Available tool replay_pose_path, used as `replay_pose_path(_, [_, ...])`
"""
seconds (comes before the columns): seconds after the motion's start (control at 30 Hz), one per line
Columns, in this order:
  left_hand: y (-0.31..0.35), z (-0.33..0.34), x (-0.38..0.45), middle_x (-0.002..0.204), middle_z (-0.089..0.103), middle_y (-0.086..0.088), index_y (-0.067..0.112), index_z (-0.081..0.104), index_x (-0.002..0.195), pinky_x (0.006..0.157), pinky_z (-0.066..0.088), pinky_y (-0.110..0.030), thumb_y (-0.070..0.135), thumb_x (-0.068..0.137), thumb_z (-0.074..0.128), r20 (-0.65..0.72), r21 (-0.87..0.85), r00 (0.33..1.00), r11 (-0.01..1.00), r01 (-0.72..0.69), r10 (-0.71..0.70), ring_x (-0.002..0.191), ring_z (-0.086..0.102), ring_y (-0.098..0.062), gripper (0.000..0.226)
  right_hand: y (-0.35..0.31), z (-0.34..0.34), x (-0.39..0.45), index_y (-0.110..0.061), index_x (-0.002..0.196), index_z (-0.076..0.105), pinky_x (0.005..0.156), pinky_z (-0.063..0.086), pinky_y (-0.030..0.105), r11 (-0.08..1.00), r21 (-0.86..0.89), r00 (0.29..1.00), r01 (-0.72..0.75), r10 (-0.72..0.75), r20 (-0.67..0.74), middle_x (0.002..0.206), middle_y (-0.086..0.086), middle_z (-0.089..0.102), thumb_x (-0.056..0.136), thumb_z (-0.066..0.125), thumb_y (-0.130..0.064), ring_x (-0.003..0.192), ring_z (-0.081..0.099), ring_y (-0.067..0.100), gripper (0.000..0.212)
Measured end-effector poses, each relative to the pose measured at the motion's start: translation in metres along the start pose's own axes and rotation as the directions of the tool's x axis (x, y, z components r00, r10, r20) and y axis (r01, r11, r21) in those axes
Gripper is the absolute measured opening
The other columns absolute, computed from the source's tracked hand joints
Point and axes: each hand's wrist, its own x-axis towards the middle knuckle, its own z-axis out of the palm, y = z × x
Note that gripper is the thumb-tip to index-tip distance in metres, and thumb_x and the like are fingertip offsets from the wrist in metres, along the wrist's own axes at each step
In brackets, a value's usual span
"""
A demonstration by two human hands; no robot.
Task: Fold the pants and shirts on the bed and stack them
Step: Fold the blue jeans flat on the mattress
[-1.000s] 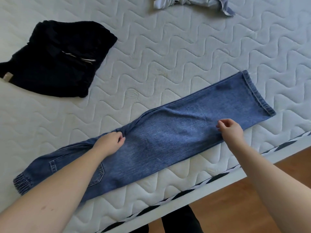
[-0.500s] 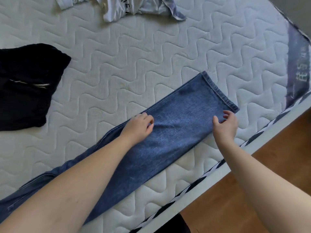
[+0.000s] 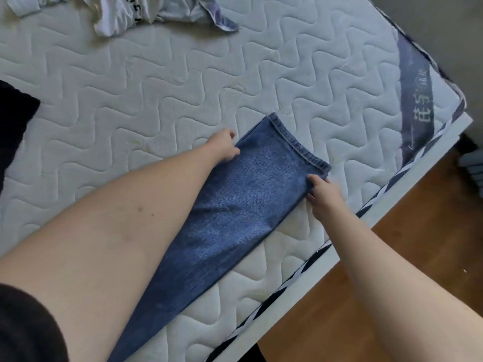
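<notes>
Blue jeans (image 3: pixel 243 210), folded lengthwise, lie diagonally on the white quilted mattress (image 3: pixel 156 82), hem end pointing to the far right. My left hand (image 3: pixel 224 147) has curled fingers at the far edge of the legs, just short of the hem, and seems to pinch the denim. My right hand (image 3: pixel 322 190) grips the near edge at the hem corner. My left forearm covers the waist end. A black garment (image 3: pixel 15 118) lies at the left edge of view. A crumpled white and grey shirt (image 3: pixel 125 14) lies at the top.
The mattress's near edge (image 3: pixel 339 246) with striped piping runs diagonally at the lower right, with wooden floor (image 3: pixel 392 296) beyond it. A dark blue printed label (image 3: pixel 415 100) crosses the mattress's right end. Bare quilted surface lies between the jeans and the shirt.
Both hands have slid along the jeans from the middle to the hem end. The view has swung right, so the black garment is mostly out of frame.
</notes>
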Motion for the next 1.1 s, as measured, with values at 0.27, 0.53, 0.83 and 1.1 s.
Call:
replay_pose_path(0.27, [-0.017,-0.035,-0.046,0.073,0.062,0.003,0.027,0.068,0.072,0.062,0.040,-0.024,0.009,0.089,0.049,-0.050,-0.241,0.996,0.967,-0.087,0.077,0.068,0.053,-0.013,0.031,-0.001,0.026,-0.085,-0.019,0.110,0.067,0.082,0.055,0.026,0.920,-0.121,0.907,0.372,-0.333,0.257,0.102,-0.006,0.073,0.094,0.059,-0.008,0.092,0.068,0.008,0.021])
replay_pose_path(0.53, [-0.040,-0.062,-0.094,0.062,0.070,-0.001,0.012,0.066,0.086,0.051,0.054,-0.030,0.079,0.084,0.036,0.155,-0.785,0.983,0.593,0.182,-0.096,0.053,0.069,-0.015,0.073,0.034,0.066,-0.168,-0.031,0.099,0.056,0.095,0.044,0.016,0.723,-0.201,0.645,0.661,-0.409,0.646,0.136,-0.023,0.057,0.089,0.049,-0.014,0.121,0.055,-0.004,0.022])
replay_pose_path(0.83, [-0.123,-0.103,-0.168,0.071,0.066,0.006,0.022,0.063,0.084,0.046,0.047,-0.017,0.045,0.074,0.077,-0.155,-0.531,0.986,0.847,-0.026,-0.067,0.061,0.065,-0.010,0.028,0.083,0.109,-0.247,-0.019,0.108,0.055,0.084,0.041,0.009,0.466,-0.308,0.481,0.829,-0.315,0.818,0.137,-0.025,0.055,0.085,0.053,-0.019,0.111,0.058,-0.005,0.023])
replay_pose_path(1.1, [-0.225,-0.121,-0.235,0.066,0.062,0.000,0.019,0.059,0.074,0.043,0.047,-0.018,0.013,0.084,0.058,-0.147,-0.619,0.973,0.784,0.051,-0.180,0.055,0.060,-0.013,0.012,0.140,0.133,-0.306,-0.039,0.103,0.048,0.091,0.046,0.024,0.385,-0.312,0.406,0.868,-0.193,0.893,0.135,-0.028,0.055,0.089,0.059,-0.016,0.118,0.056,0.000,0.029])
